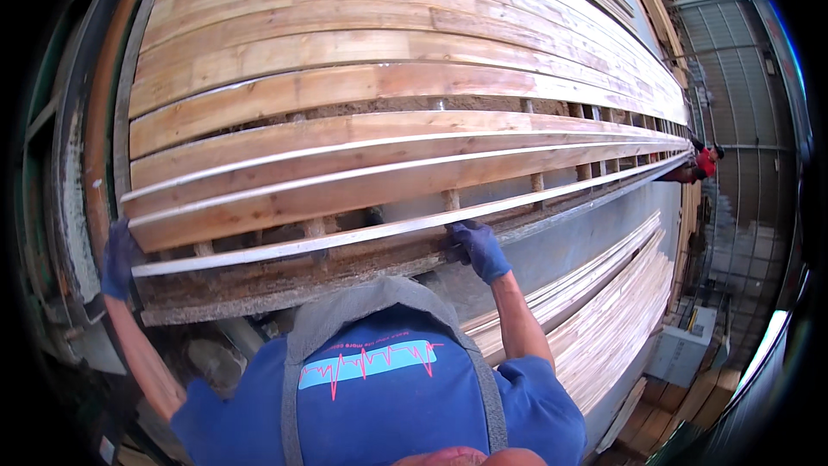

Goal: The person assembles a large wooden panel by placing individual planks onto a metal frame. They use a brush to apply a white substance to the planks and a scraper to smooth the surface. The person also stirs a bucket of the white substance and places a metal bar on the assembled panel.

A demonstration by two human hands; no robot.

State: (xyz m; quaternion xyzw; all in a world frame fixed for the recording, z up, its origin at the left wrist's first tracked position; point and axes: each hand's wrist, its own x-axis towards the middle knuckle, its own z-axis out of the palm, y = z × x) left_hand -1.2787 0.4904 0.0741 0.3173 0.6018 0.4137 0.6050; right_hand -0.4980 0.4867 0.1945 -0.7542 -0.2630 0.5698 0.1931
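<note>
You've got the nearest board (pixel 285 246) by its edge, at the front lip of the table (pixel 285 289): your left hand (pixel 118 257) wraps the end, your right hand (pixel 477 248) clamps mid-span. It looks barely started off the rails. Three loose boards wait behind it (beyond those, a packed deck), with one stack (pixel 604 311) at your right.

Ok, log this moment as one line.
left hand: gloved, at board end | right hand: gloved, gripping board edge | boards on rack | co-worker at far end
</note>
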